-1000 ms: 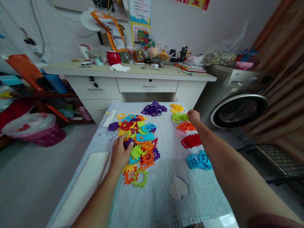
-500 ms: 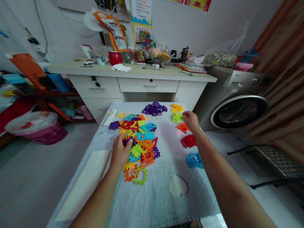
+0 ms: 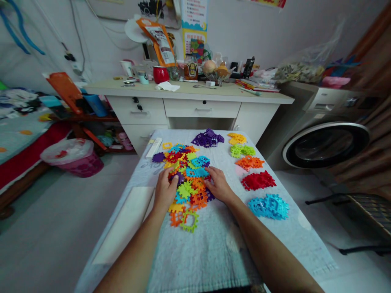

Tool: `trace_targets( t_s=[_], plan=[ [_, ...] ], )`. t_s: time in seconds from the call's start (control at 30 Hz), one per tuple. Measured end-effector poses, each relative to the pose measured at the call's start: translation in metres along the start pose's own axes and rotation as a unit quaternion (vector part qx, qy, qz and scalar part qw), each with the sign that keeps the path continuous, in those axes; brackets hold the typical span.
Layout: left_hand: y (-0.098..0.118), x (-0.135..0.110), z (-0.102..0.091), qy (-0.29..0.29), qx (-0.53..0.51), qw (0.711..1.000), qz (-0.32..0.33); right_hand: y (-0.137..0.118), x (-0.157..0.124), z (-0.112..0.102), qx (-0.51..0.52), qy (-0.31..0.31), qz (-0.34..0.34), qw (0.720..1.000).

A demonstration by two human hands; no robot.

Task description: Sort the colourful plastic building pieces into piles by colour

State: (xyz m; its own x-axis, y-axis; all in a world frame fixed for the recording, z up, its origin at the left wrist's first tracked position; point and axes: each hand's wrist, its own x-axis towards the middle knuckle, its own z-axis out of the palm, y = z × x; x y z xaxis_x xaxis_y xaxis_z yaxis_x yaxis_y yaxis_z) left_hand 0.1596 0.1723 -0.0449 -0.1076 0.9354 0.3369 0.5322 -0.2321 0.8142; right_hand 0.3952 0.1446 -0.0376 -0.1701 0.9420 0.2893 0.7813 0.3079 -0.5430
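A mixed heap of coloured plastic interlocking tiles (image 3: 186, 171) lies on a pale blue towel (image 3: 214, 240) over a small table. My left hand (image 3: 165, 190) rests on the heap's left side, its fingers curled round a purple tile (image 3: 177, 177). My right hand (image 3: 217, 184) lies on the heap's right side, fingers stretched over the tiles. Sorted piles sit apart: purple (image 3: 207, 139), yellow (image 3: 236, 138), green (image 3: 242, 151), orange (image 3: 249, 162), red (image 3: 258, 180) and light blue (image 3: 269, 206).
A white desk (image 3: 186, 108) cluttered with a red mug (image 3: 160, 74), bottles and books stands behind the table. A washing machine (image 3: 325, 138) is at the right. A pink bin (image 3: 73, 156) and a bed (image 3: 21, 138) stand at the left. A white board (image 3: 125, 224) lies along the table's left edge.
My right hand has come back from the sorted piles at the far right to the mixed heap. My left hand stays on the purple tile. The camera has turned a little left.
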Motion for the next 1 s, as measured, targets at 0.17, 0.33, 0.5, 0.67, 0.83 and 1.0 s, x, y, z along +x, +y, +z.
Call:
trace_targets(
  t_s=[0.17, 0.33, 0.5, 0.67, 0.83, 1.0],
  plan=[
    [0.005, -0.0018, 0.0008, -0.029, -0.014, 0.999, 0.034, 0.0072, 0.0035, 0.0084, 0.023, 0.003, 0.0, 1.0],
    [0.0098, -0.0041, 0.0024, -0.062, -0.019, 0.995, 0.077, 0.0069, 0.0038, 0.0064, 0.048, 0.011, 0.014, 0.999],
    [0.0082, -0.0041, 0.003, -0.063, -0.024, 0.994, 0.089, 0.0045, 0.0016, 0.0066, 0.049, 0.03, 0.03, 0.998],
    [0.0086, -0.0034, 0.0034, -0.074, -0.038, 0.992, 0.099, 0.0052, 0.001, 0.009, 0.042, 0.032, -0.006, 0.999],
    [0.0079, -0.0037, 0.005, -0.087, -0.035, 0.99, 0.107, 0.0068, 0.0023, 0.0088, 0.049, 0.021, -0.029, 0.998],
    [0.0068, -0.0038, 0.0065, -0.079, -0.01, 0.992, 0.103, 0.0075, 0.0015, 0.008, 0.061, 0.036, -0.005, 0.997]
  ],
)
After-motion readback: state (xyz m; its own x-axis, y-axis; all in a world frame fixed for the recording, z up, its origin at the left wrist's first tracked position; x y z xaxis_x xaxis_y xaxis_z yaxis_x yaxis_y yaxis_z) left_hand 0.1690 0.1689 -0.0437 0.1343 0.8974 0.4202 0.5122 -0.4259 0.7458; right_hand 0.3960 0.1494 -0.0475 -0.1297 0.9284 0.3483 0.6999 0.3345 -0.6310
